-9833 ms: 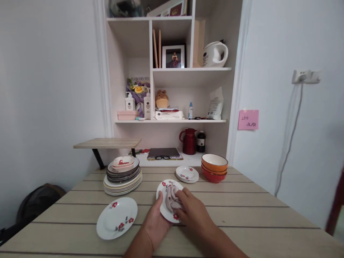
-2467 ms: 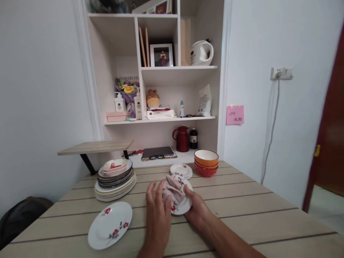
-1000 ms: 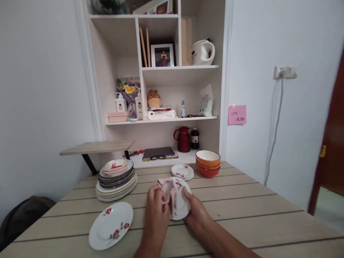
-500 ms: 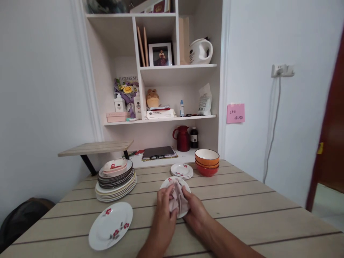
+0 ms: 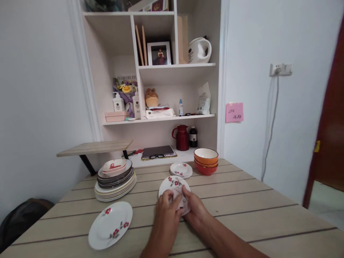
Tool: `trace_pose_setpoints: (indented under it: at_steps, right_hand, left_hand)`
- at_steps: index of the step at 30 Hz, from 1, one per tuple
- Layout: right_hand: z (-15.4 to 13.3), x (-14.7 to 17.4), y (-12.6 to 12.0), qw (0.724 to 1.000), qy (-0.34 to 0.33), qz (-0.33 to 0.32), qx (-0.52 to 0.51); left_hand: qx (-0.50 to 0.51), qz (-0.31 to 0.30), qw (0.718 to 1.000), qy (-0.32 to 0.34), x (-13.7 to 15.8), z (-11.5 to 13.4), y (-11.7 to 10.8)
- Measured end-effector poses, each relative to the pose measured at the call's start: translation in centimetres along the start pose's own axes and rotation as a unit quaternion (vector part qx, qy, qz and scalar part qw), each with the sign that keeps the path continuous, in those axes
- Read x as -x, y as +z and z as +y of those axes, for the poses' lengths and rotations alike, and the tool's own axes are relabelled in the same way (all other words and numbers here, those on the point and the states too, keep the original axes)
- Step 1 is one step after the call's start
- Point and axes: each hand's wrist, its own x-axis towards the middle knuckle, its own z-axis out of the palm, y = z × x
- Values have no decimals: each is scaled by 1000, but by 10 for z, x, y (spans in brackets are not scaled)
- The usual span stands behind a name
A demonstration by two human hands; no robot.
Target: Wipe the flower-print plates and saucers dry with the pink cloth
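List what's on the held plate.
A cloth. Red flowers show on the plate, far side; cloth, left hand and right hand hide most of the near side.

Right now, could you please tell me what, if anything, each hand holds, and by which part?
The right hand holds the small flowered plate by its right edge; the left hand holds the pink cloth against the plate, gripped part unclear.

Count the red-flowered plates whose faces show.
3: the held plate in the right hand, partly under the cloth; the larger plate, left, on the table; the top plate of the small stack. More may hide within stacks.
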Motion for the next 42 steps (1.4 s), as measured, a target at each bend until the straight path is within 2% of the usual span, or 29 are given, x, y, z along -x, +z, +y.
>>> trace_pose_setpoints:
  at_steps: [5,10,14,17,19,23,27,31,33,36,42]
  right_hand:
    - [-6,-2,-3,999,32,17,-20]
    - [-14,-1,-5,998,52,8,-19]
    - [-14,0,-6,998,58,8,-1]
    - [-10,1,-6,999,46,-26,-4]
    - [-9,2,-6,998,48,-39,-1]
    - [-9,4,-5,997,58,-34,23]
    - [-7,7,-4,996,58,-34,63]
    - [-2,8,-1,997,32,-52,54]
    - [-1,8,0,998,27,-41,37]
    - [-2,7,0,999,27,-18,17]
    - [-3,3,-7,999,22,-44,21]
  left_hand:
    - [-80,-43,995,41,6,4,5]
    - [-130,-13,987,97,7,1,9]
    - [-99,-11,990,101,2,1,-1]
    - [-49,-12,993,103,0,0,-14]
    - [-50,-16,994,98,0,0,-18]
    - [-101,-36,991,85,3,3,-14]
    - [-109,-60,985,117,2,1,-10]
    - [-122,-18,989,83,-2,-8,-17]
    - [-135,16,990,47,-4,-12,-19]
    - [-158,28,987,14,-2,-13,-16]
    - [-113,-7,988,105,4,-3,2]
